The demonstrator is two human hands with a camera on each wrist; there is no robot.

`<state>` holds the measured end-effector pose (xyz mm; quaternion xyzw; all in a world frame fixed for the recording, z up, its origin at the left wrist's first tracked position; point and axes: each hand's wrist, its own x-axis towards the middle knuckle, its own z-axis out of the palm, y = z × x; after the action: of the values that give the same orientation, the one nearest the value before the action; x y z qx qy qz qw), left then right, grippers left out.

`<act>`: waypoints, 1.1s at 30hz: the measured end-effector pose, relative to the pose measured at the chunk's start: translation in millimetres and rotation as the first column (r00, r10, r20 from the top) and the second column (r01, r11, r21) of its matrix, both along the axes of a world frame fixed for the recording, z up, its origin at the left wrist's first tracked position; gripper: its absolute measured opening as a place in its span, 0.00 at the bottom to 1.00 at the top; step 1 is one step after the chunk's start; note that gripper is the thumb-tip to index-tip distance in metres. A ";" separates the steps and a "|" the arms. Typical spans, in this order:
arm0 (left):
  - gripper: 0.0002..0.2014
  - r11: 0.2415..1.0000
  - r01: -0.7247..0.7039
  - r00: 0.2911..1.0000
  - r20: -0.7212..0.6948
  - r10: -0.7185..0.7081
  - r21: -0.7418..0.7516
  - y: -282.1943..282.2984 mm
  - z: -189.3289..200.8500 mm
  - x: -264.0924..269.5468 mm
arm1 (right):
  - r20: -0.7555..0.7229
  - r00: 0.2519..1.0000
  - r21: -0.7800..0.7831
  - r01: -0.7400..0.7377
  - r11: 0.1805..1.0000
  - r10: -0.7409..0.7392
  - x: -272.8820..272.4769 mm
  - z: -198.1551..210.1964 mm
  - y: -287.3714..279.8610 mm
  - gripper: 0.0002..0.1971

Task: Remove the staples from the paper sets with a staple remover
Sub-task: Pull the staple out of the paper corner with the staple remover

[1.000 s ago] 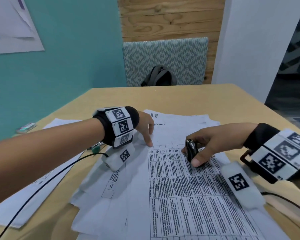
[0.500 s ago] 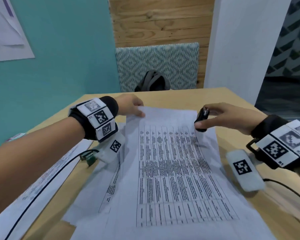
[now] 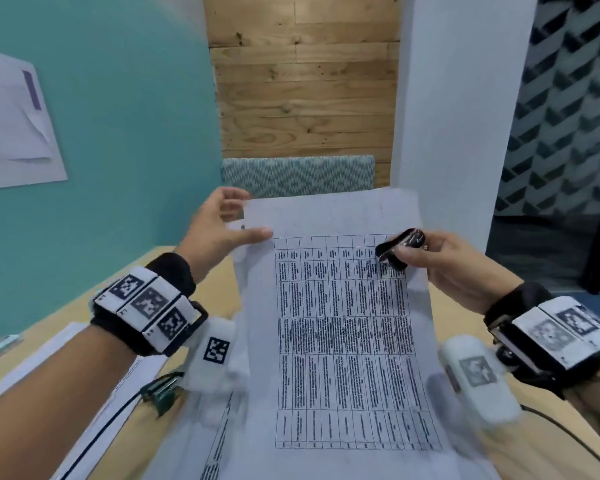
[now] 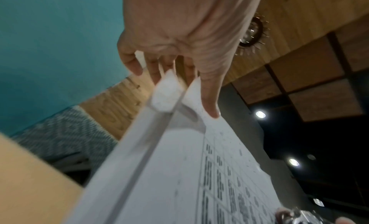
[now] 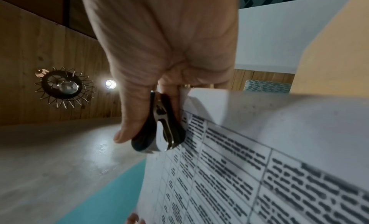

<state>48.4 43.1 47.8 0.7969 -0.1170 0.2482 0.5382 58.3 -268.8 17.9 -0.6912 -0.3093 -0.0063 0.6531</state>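
I hold a stapled paper set (image 3: 343, 341) with a printed table raised off the wooden table, its top edge tilted away from me. My left hand (image 3: 229, 223) pinches its top-left corner, thumb on the front, fingers behind; a small dark staple (image 3: 242, 226) shows by the thumb. My right hand (image 3: 420, 252) grips a black staple remover (image 3: 399, 249) against the sheet's upper right edge. The left wrist view shows my left hand (image 4: 179, 38) on the corner of the paper set (image 4: 179, 172). The right wrist view shows the staple remover (image 5: 159, 129), metal jaws toward the camera, beside the paper set (image 5: 259, 164).
More loose sheets (image 3: 219, 431) lie under the raised set, and another paper (image 3: 49, 358) lies at the table's left. A small green part (image 3: 160, 393) on a black cable hangs by my left wrist. A patterned chair back (image 3: 298, 174) stands beyond the table (image 3: 219, 275).
Both hands lifted the paper set from the table up in front of me. My left hand moved to the top-left corner; my right carried the staple remover to the upper right edge.
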 end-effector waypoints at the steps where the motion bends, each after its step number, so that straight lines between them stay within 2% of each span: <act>1: 0.33 0.995 0.040 0.992 -0.112 -0.051 -0.094 3.4 -7.2 -0.2 | 0.010 1.000 0.020 -0.004 1.000 0.003 0.9 0.3 0.4 0.39; 3: 0.41 0.964 0.129 0.921 -0.332 -0.203 -0.231 9.9 -25.3 3.3 | 0.023 1.000 0.046 -0.017 0.999 0.016 2.9 0.4 2.0 0.38; 4: 0.38 0.947 0.170 0.878 -0.395 -0.271 -0.272 10.9 -32.0 4.0 | 0.027 0.999 0.051 -0.028 0.998 0.026 4.2 1.2 3.0 0.37; 5: 0.32 0.931 0.199 0.853 -0.413 -0.318 -0.306 11.8 -36.8 6.5 | 0.033 0.999 0.049 -0.039 0.998 0.038 5.3 2.2 4.4 0.36; 7: 0.28 0.914 0.215 0.863 -0.371 -0.343 -0.344 10.3 -39.0 11.9 | 0.046 0.998 0.038 -0.054 0.998 0.052 7.8 6.9 7.7 0.33; 8: 0.25 0.912 0.209 0.884 -0.331 -0.330 -0.353 7.9 -36.1 14.5 | 0.061 0.997 0.030 -0.054 0.998 0.052 8.9 11.8 9.1 0.32; 10: 0.10 0.919 0.188 0.947 -0.184 -0.263 -0.346 2.0 -20.9 18.2 | 0.136 0.990 0.002 -0.024 1.000 0.023 10.5 29.3 11.6 0.32; 11: 0.06 0.921 0.177 0.971 -0.092 -0.222 -0.347 -1.0 -7.7 18.3 | 0.193 0.981 -0.009 0.013 1.000 -0.011 10.3 42.5 12.2 0.32; 12: 0.09 0.917 0.184 0.981 0.013 -0.192 -0.353 -4.0 7.9 18.2 | 0.257 0.965 -0.009 0.050 0.999 -0.046 7.8 58.0 12.6 0.30; 15: 0.09 0.888 0.299 0.927 0.328 -0.183 -0.349 -8.8 58.2 5.4 | 0.444 0.891 0.035 0.083 0.996 -0.089 -14.5 102.1 13.2 0.23; 17: 0.07 0.896 0.324 0.893 0.411 -0.183 -0.304 -5.8 79.7 -8.9 | 0.526 0.847 0.092 0.042 0.995 -0.084 -32.1 113.3 9.1 0.27; 18: 0.05 0.897 0.348 0.881 0.421 -0.214 -0.273 -4.7 81.4 -19.0 | 0.535 0.842 0.101 0.015 0.995 -0.067 -39.8 111.0 5.6 0.29; 19: 0.08 0.890 0.385 0.869 0.420 -0.261 -0.244 -3.1 78.0 -28.6 | 0.521 0.853 0.092 -0.011 0.996 -0.039 -46.0 103.9 2.2 0.29; 21: 0.14 0.847 0.504 0.822 0.396 -0.409 -0.171 0.8 59.4 -40.2 | 0.442 0.897 0.035 -0.044 0.998 0.024 -53.3 79.7 -3.4 0.27; 23: 0.14 0.839 0.541 0.807 0.320 -0.496 -0.065 -2.0 33.7 -48.7 | 0.344 0.936 -0.029 -0.064 0.997 0.071 -56.7 52.3 -7.6 0.27; 26: 0.20 0.864 0.489 0.863 0.212 -0.459 -0.118 1.8 6.7 -48.1 | 0.239 0.969 -0.056 -0.048 0.997 0.060 -61.9 19.6 -12.1 0.30; 29: 0.23 0.899 0.426 0.903 0.102 -0.417 -0.102 4.9 -7.1 -46.9 | 0.101 0.993 -0.025 -0.065 0.998 0.067 -66.4 -1.2 -11.7 0.31; 33: 0.37 0.909 0.388 0.880 -0.229 -0.415 -0.156 6.5 -22.7 -45.5 | -0.101 0.990 0.022 -0.091 0.996 0.093 -66.8 -26.3 -6.9 0.29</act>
<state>2.8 49.5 25.1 0.7511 -0.1955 0.0316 0.6297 -8.5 -275.8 -8.3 -0.6698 -0.3070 0.0566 0.6738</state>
